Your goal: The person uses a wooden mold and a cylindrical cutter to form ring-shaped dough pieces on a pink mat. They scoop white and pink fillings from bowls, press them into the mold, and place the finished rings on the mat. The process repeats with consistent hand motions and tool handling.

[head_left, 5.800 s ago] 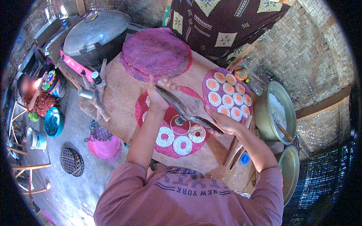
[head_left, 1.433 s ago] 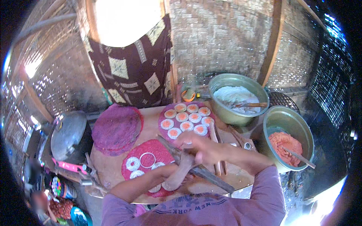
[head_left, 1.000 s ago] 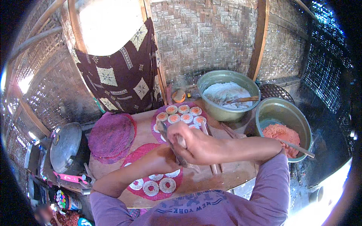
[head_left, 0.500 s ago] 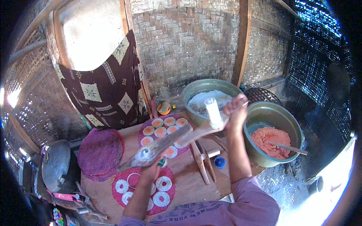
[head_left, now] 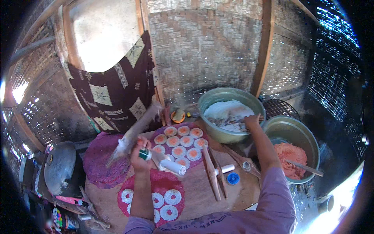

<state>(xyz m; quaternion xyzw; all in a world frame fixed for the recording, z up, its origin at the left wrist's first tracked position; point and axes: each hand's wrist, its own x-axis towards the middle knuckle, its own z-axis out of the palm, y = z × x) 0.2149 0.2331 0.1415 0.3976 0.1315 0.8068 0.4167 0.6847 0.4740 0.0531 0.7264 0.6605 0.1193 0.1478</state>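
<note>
My left hand [head_left: 140, 154] is closed around a hinged wooden press [head_left: 130, 136], held tilted above the table and blurred at its far end. A white tube-shaped plunger [head_left: 177, 168] sticks out from its lower arm, and a green-and-white cylinder [head_left: 145, 154] shows beside my fingers. My right hand [head_left: 252, 121] reaches into a green basin [head_left: 204, 117] of white floury dough [head_left: 230, 113]. Its fingers are bent down at the dough's right edge; what they grip is partly hidden. Below my left hand, white dough rings [head_left: 169, 212] lie on a round magenta mat [head_left: 152, 181].
Pink-topped dough rounds [head_left: 186, 140] cover another mat behind. Stacked purple mats [head_left: 105, 160] lie left, beside a dark lidded pot [head_left: 60, 167]. A second basin [head_left: 313, 142] holds orange-pink paste [head_left: 288, 156] and a stick. A wooden tool [head_left: 212, 175] and blue cap [head_left: 233, 178] lie on the table.
My right hand has let go of the wooden press and moved into the basin of white dough. My left hand has shifted left and up with the press, now tipped more upright.
</note>
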